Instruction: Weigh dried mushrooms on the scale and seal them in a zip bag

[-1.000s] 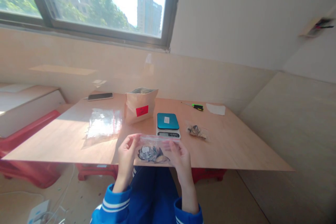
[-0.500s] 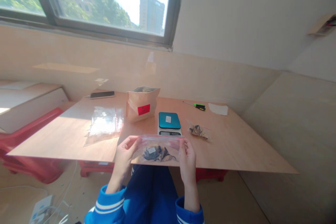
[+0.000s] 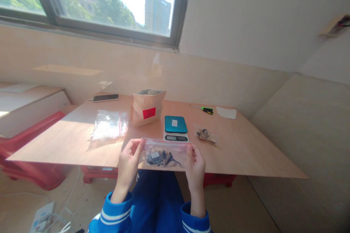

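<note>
Clear plastic bag [image 3: 161, 157], filled but perhaps unsealed, is pinched along its top by left hand [image 3: 129, 158] and right hand [image 3: 195, 164] at six o'clock from the scale [image 3: 175, 124], while a packet [image 3: 205, 135] at three seems done and flat bags [image 3: 108, 125] at nine unused.

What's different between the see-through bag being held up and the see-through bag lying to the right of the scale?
The held bag is pulled straight along its top edge; the lying bag rests crumpled on the table. The held bag shows mostly dark pieces and a pale patch; the lying bag shows mostly tan pieces. Both are clear, with a reddish line and lumpy pieces inside.
</note>
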### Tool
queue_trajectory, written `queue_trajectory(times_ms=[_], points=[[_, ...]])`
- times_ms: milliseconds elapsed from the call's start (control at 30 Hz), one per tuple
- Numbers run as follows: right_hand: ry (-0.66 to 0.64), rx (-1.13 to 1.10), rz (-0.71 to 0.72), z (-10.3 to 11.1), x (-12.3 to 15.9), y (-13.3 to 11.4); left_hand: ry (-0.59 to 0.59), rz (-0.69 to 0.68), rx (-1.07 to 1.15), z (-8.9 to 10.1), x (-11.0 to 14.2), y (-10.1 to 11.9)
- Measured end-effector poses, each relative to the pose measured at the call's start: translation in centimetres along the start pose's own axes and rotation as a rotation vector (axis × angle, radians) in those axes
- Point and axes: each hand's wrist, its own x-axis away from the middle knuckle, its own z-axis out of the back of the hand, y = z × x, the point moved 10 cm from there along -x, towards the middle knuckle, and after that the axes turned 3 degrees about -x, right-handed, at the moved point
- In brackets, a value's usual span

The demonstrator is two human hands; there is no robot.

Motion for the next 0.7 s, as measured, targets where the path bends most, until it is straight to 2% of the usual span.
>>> queue_trajectory(times_ms=[200, 300, 400, 533, 700], points=[[0.053, -0.054, 0.030, 0.3, 0.1, -0.5, 0.045, 0.009, 0.014, -0.2, 0.3, 0.0], [0.043, -0.074, -0.001, 0.1, -0.1, -0.3, 0.006, 0.038, 0.121, -1.0, 0.2, -0.4], [-0.023, -0.157, -0.028, -0.8, -0.2, -0.2, -0.040, 0.086, 0.265, -2.2, 0.3, -1.0], [-0.157, -0.344, -0.123, -2.8, 0.0, 0.9, -0.030, 0.107, 0.349, -2.7, 0.4, -1.4], [-0.171, -0.402, -0.241, -3.4, 0.1, 2.9, -0.062, 0.128, 0.381, -3.0, 0.2, -1.9]])
